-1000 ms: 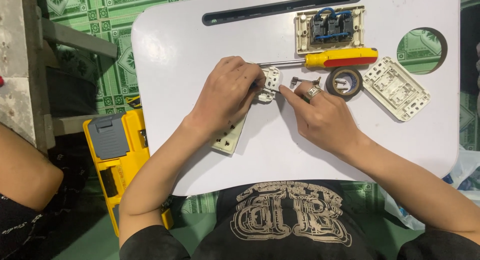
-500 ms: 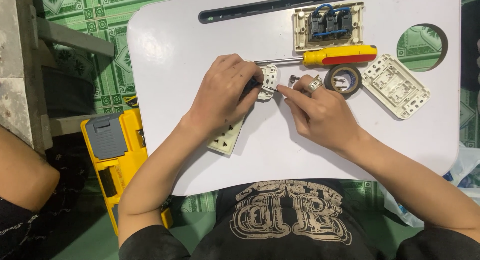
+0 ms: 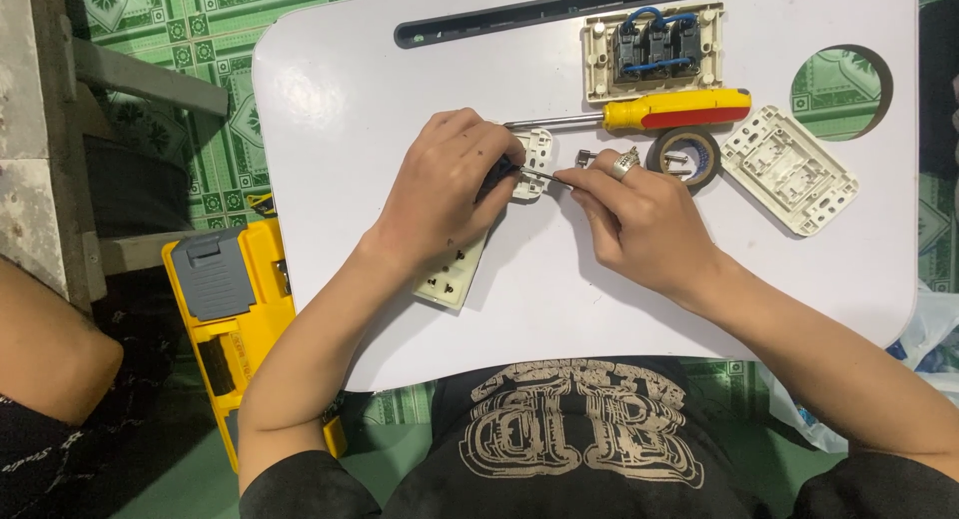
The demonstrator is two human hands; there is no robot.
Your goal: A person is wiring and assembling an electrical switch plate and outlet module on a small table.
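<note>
My left hand [image 3: 450,184] grips a small white switch module [image 3: 532,162] against the white lap table [image 3: 330,129]. My right hand [image 3: 639,214], with a ring on one finger, pinches a thin metal pin or wire [image 3: 552,176] whose tip meets the module. A cream socket faceplate [image 3: 452,274] lies partly under my left wrist. Just beyond my right hand lie a few small screws [image 3: 584,157].
A yellow-and-red screwdriver [image 3: 679,109] lies behind my hands, with a roll of black tape [image 3: 684,154] beside it. A switch frame with blue wires [image 3: 654,49] and a cream back plate [image 3: 789,169] sit at the far right. A yellow tool case [image 3: 225,309] rests on the floor at left.
My right hand has shifted left toward the module, bringing the thin metal piece up to it. My left hand has stayed on the module.
</note>
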